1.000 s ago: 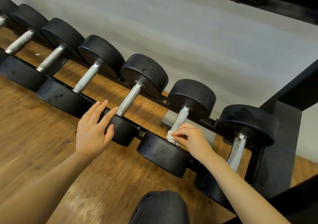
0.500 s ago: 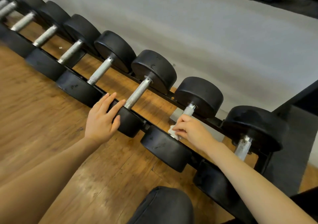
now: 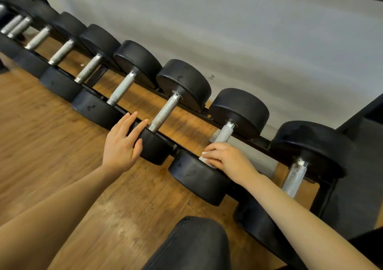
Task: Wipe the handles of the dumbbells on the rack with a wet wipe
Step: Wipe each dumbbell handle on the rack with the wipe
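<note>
Dumbbells [image 3: 182, 103] lining the rack [image 3: 257, 140] diagonally across the frame.

Your right hand [image 3: 230, 161], right of centre, is pinching the white wet wipe [image 3: 204, 157] around the lower end of one dumbbell's handle [image 3: 224, 134]. Your left hand [image 3: 122, 145], at centre, is resting with straight, spread fingers on the neighbouring dumbbell's near black head [image 3: 155, 149].

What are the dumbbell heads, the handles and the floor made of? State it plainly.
Dumbbell heads: probably rubber-coated, going by the matte black surface with scuffs. Handles: metal, probably steel, bright silver with a fine knurled texture. Floor: wood-look planks with grain lines and seams; real wood or laminate cannot be told.
</note>
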